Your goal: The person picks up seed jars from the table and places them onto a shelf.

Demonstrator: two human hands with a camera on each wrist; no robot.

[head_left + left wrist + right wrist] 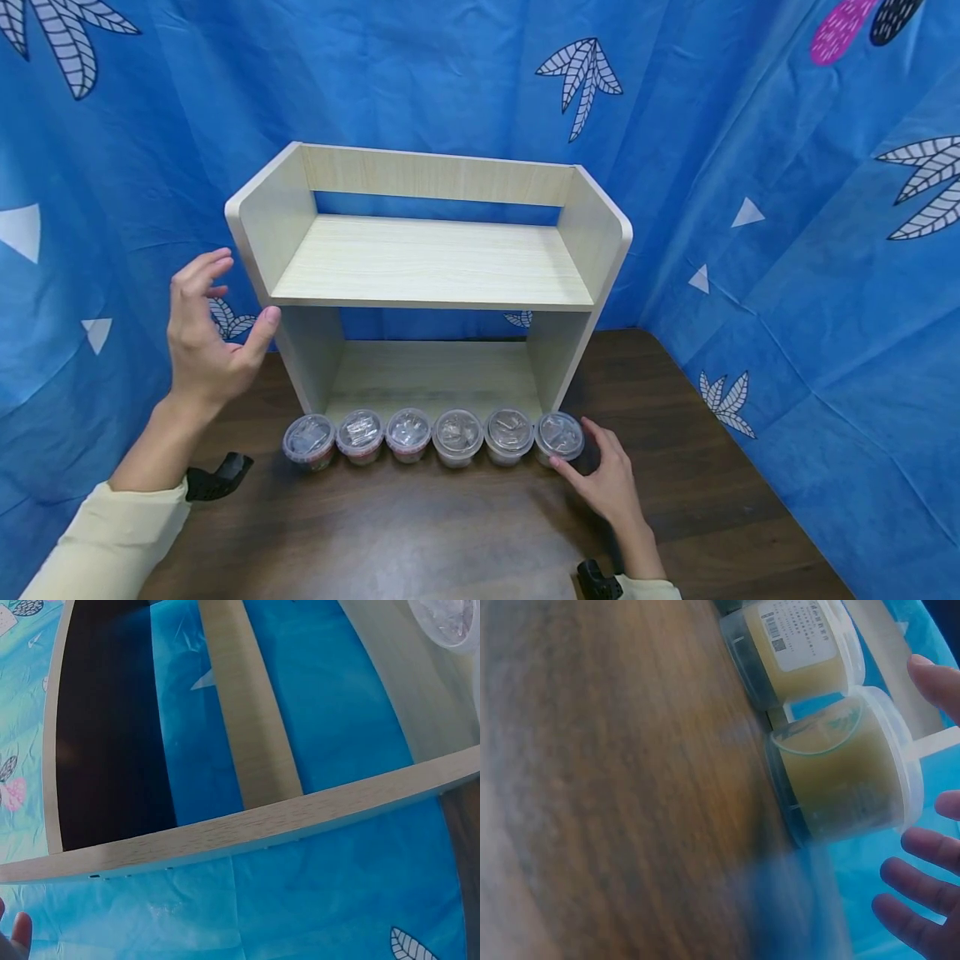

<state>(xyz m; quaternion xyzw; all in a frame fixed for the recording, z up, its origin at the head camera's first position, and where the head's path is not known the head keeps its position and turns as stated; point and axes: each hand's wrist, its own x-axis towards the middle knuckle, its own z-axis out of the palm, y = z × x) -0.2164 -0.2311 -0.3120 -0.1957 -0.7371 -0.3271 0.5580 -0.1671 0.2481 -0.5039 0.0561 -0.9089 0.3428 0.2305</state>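
The right hand (609, 482) is positioned at the rightmost round, clear-lidded plastic cup (560, 433), thumb and fingers spread around it; contact cannot be confirmed. This cup ends a row with five similar lidded plastic cups (458, 433) on the brown wood-grain table (360, 533), before the two-tier pale wooden shelf (431, 260). The left hand (210, 337) is raised beside the shelf's left panel, thumb spread from loosely bent fingers.

a dark brown wood-grain surface (360, 533) bears a pale two-level shelf unit (431, 260) toward its far side. along the unit's lower front, six clear lidded cups (458, 435) stand upright in a row directly on the surface, set close side by side; whether they touch the unit is hard to tell.
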